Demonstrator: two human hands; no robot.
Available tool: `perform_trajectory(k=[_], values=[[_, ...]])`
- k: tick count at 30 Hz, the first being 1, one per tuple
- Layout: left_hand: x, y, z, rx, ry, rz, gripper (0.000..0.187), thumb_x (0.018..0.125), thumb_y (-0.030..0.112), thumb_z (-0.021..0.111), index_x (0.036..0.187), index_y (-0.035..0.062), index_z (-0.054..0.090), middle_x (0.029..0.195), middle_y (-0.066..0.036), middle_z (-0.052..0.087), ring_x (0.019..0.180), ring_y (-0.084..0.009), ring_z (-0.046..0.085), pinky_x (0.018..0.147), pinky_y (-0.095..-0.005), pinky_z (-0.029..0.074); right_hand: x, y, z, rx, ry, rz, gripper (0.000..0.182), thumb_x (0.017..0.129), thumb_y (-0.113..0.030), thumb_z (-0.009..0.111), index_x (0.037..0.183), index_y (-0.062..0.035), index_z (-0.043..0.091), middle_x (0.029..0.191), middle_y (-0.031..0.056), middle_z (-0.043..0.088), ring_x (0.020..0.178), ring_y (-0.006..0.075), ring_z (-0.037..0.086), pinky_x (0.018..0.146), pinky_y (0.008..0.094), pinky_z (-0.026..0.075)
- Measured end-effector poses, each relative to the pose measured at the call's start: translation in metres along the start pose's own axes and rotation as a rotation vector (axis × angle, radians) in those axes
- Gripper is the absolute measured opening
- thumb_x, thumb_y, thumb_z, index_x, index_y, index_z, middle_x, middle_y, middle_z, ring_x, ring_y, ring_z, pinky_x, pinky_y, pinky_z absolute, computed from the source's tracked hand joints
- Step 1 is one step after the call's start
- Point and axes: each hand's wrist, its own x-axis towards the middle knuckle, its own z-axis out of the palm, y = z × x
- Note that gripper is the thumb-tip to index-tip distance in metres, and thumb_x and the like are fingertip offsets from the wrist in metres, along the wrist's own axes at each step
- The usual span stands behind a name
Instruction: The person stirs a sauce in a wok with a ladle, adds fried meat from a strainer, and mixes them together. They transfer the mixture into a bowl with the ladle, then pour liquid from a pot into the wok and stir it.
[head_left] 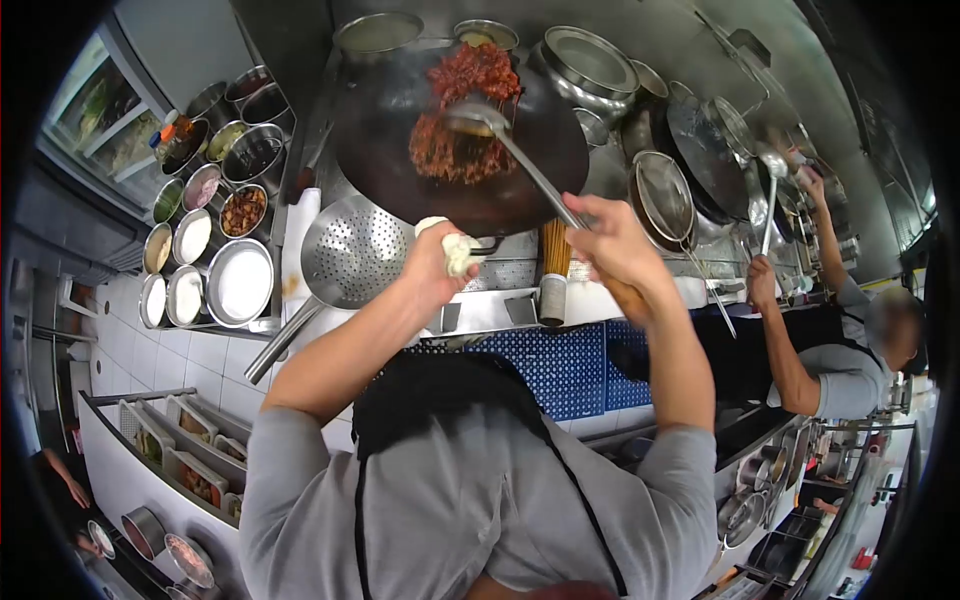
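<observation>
A large dark wok (375, 150) stands in front of me, with reddish glazed food pieces (475, 75) near its far side and more lower down. My left hand (436, 262) is closed around a bunched white cloth (460, 250) at the wok's near rim, by its loop handle (488, 246). In my right hand (622, 245) is the long handle of a metal ladle (478, 120), its bowl down among the food. Left of the wok, a perforated strainer (350, 250) rests on the counter. Its handle points toward my left forearm.
Metal containers of seasonings, among them a bowl of white powder (240, 284), stand at the left. A bundle of thin sticks (556, 250) is upright below the wok. Sieves (664, 198) and another wok (708, 165) lie to the right, where a co-worker (835, 350) holds a ladle (772, 195).
</observation>
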Motion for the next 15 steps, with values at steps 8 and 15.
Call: perform_trajectory(k=[8, 15], values=[[0.110, -0.002, -0.010, -0.110, -0.057, 0.154, 0.014, 0.088, 0.027, 0.052, 0.087, 0.0145, 0.058, 0.081, -0.005, 0.063, 0.074, -0.0222, 0.060, 0.053, -0.0344, 0.049, 0.070, 0.027, 0.039, -0.167, 0.152, -0.115, 0.054, 0.079, -0.011, 0.065, 0.130, 0.0031, 0.053, 0.064, 0.0099, 0.059, 0.048, 0.0183, 0.060, 0.048, 0.0320, 0.047], [0.052, 0.009, 0.009, -0.104, 0.008, 0.060, 0.010, 0.086, 0.024, 0.053, 0.086, 0.0156, 0.058, 0.076, -0.004, 0.061, 0.061, -0.0195, 0.058, 0.042, -0.0323, 0.045, -0.036, 0.005, 0.016, 0.087, 0.092, 0.012, 0.055, 0.083, -0.002, 0.061, 0.135, 0.0041, 0.046, 0.067, 0.0055, 0.059, 0.052, 0.0091, 0.053, 0.039, 0.0244, 0.041]])
